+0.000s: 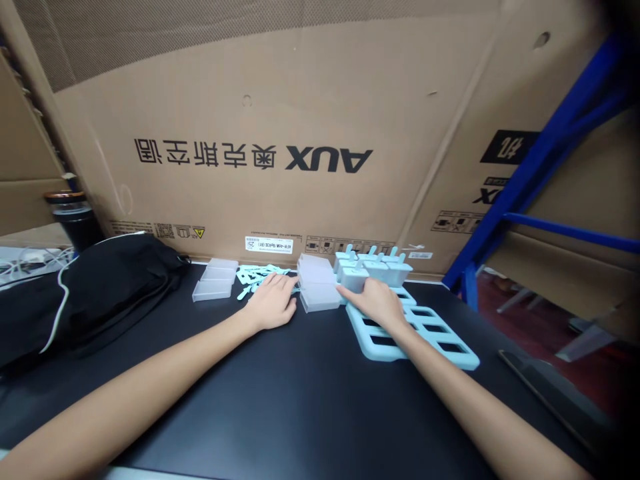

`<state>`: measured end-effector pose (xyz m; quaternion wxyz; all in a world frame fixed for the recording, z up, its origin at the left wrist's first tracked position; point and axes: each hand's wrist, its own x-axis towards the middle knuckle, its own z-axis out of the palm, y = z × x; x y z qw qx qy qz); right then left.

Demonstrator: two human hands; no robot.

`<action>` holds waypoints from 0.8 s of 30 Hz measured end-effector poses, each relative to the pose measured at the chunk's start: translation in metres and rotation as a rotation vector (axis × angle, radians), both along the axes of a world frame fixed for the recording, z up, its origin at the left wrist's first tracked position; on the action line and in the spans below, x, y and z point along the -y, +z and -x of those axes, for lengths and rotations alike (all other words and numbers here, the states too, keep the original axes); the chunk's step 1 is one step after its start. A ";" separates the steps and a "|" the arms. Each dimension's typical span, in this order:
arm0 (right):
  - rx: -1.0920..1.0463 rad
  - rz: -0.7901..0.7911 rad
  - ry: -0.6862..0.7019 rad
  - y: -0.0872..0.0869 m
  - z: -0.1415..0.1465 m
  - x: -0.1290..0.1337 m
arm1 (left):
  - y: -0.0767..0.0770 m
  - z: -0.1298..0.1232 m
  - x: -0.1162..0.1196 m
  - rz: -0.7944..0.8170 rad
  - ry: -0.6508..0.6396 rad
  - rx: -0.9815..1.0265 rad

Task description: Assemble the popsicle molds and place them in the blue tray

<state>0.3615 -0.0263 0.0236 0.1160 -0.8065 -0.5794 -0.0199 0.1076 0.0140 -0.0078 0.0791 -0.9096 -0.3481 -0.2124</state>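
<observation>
My left hand (273,303) lies palm down with its fingers stretched out over a pile of light blue ice pop sticks (253,273). Its fingertips reach the left side of some translucent ice pop mold cups (316,297), which lie together. My right hand (379,301) is closed at a light blue ice pop mold (353,279), thumb toward its left and fingers at its right; part of the grip is hidden. Several filled-looking molds (395,272) with upright sticks stand behind it. Beneath my right wrist is a light blue frame (383,350) with rectangular openings.
More translucent cups (215,280) lie left of the sticks. A black cloth bag (120,280) with a white cable and a dark tumbler (75,220) are farther left. A large cardboard box (280,93) walls off the back. A blue metal post (530,160) rises at right.
</observation>
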 end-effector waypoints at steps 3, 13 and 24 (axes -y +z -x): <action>0.020 -0.008 0.006 0.002 0.002 0.001 | 0.000 0.000 0.000 -0.015 0.002 -0.002; 0.011 -0.019 0.010 0.005 0.003 0.003 | 0.004 0.001 0.006 -0.066 0.007 -0.010; 0.037 -0.011 -0.023 0.003 0.001 0.001 | 0.003 0.000 0.004 -0.073 0.002 0.002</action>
